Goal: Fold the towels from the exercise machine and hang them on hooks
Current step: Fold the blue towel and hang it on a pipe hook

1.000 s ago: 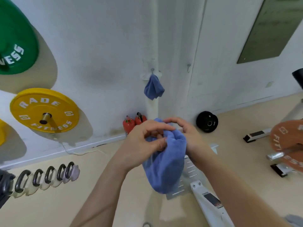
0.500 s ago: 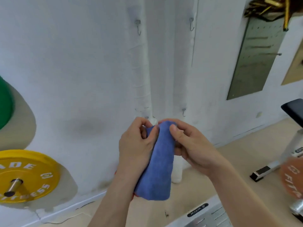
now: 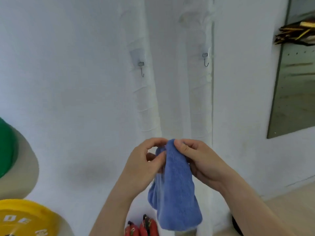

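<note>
blue terry towel (image 3: 175, 189), folded into a narrow soft strip, held up in front of the white painted wall (image 3: 76, 82). gripped at its top end by both hands, hanging loose beneath them, lower end rounded and bunched.

left hand (image 3: 141, 169): fingers curled, thumb and forefinger pinching the towel's upper left edge. right hand (image 3: 202, 166): thumb pressed across the top of the fold, other fingers curled behind the cloth. bare forearms rising from the bottom edge.

higher on the wall, well above the hands and well apart from the towel: left metal wire hook (image 3: 141, 69) on a clear adhesive pad, and right metal wire hook (image 3: 205, 60) beside a vertical seam.

further out, at the left edge, round green weight plate (image 3: 6, 147); below it, round yellow weight plate (image 3: 22, 218) with white lettering. at the bottom edge, just left of the towel's lower end, two red objects with black tops (image 3: 141, 227), too cropped to identify. on the right, tall grey-green wall panel (image 3: 293, 91), with a bundle of brown and yellow sticks (image 3: 296, 34) across its top. beige floor (image 3: 289, 210) in the lower right corner.
</note>
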Motion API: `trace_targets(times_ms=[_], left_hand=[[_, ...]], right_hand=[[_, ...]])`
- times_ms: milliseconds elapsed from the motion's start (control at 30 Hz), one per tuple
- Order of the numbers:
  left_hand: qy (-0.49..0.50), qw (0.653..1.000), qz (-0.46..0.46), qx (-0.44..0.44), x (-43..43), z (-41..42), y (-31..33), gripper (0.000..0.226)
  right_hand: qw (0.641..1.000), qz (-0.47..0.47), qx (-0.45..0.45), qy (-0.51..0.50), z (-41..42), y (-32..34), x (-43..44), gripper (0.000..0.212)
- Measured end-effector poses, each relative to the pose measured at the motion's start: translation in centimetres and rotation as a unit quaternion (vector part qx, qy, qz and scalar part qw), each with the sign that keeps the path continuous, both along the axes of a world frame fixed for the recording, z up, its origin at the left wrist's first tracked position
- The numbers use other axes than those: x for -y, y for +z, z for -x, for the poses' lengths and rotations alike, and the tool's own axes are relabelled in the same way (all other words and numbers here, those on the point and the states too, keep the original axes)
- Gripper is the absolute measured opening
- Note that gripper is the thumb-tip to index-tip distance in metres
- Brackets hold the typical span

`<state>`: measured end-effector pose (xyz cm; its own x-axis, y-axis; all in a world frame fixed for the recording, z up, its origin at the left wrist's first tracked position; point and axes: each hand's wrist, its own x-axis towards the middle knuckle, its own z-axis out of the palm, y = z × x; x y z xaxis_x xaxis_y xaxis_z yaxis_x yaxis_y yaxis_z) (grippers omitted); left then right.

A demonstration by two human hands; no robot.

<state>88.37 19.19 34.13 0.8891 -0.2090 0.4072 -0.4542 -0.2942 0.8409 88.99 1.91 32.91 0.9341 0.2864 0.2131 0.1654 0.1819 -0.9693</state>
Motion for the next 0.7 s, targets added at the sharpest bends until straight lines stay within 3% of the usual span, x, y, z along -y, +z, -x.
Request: trace_targets(times_ms=[100,167,267,433,567,700], left_hand=[[0.028,0.999,0.034,0.026,0.0,-2.6,2.6,0.003],[0.05,0.994,0.087,0.05,-0.3,-4.6,4.5,0.013],[0.057,0.989,0.11,0.08,-0.6,-7.7,6.9,0.02],[-0.036,0.999,-0.006,0.027,-3.8,-13.0,10.6,0.013],[-0.071,0.988,0.129,-0.045,-4.9,-17.3,12.8,0.017],[-0.058,0.993,0.097,-0.016,-4.6,-21.0,14.4,0.031]], right_hand=[[0.993,-0.035,0.012,0.116,-3.0,2.2,0.8,0.034],[0.989,-0.024,0.043,0.143,-5.3,4.2,0.6,0.034],[0.992,0.031,0.102,0.068,-9.2,7.5,-0.7,0.029],[0.983,0.097,0.153,0.007,-14.4,11.4,-2.5,0.022],[0.968,0.162,0.188,-0.037,-17.8,14.8,-3.3,0.021],[0.962,0.194,0.185,-0.057,-20.8,17.4,-3.9,0.019]])
